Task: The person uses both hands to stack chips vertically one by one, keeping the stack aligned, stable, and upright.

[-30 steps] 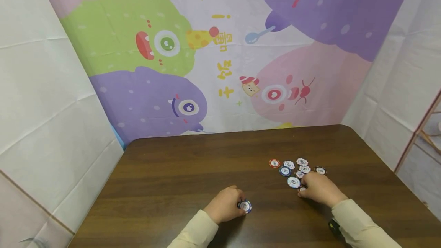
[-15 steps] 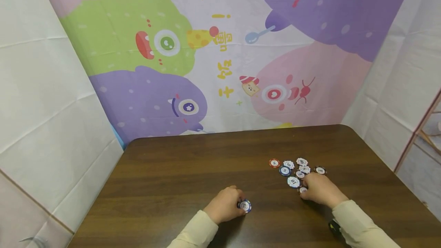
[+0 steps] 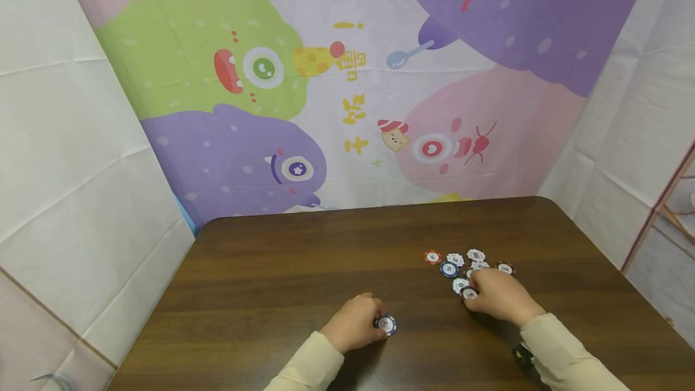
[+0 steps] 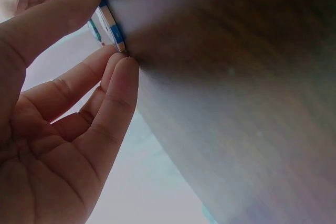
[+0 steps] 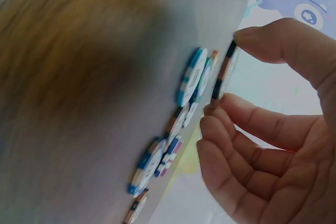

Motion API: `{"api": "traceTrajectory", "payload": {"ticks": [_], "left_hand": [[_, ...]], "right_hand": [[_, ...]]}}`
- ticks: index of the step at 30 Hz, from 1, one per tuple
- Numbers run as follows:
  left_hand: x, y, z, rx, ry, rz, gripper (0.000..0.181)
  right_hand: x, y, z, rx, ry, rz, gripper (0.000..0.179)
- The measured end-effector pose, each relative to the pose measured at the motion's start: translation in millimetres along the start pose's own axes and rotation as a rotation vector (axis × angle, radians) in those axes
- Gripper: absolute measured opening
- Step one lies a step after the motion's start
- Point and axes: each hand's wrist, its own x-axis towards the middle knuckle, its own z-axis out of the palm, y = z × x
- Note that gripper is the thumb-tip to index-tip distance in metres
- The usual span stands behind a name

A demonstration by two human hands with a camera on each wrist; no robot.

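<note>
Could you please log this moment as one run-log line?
left hand: pinches blue-edged chip | right hand: pinches black-edged chip | other chips: clustered on table near right hand

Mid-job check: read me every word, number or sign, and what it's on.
"干饭噜!", apparently, in yellow and sideways, on the cartoon backdrop.
"5" on the white poker chip beside the red poker chip.
"5", apparently, on the second white poker chip, just beyond the right hand.
"100", probably, on the black poker chip farthest right.
Too small, blurred or covered to read: the remaining poker chips, both held ones included.
</note>
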Motion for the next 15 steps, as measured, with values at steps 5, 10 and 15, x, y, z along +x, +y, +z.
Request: {"api": "traceTrajectory", "payload": {"ticks": [5,10,15], "left_hand": [[-1.2,0.0,-0.8,0.005,0.008,0.006,0.028],[-2.2,1.2,-1.8,0.0,0.005,-0.006,0.029],[-1.8,2.0,-2.0,0.005,-0.002,-0.02,0.029]], "right_hand": [[5.9,-9,-1,0.053,0.011,-0.053,0.028],[12.1,-22,0,0.063,0.02,-0.124,0.021],[16.7,-37,1,0.094,0.002,-0.162,0.018]]}}
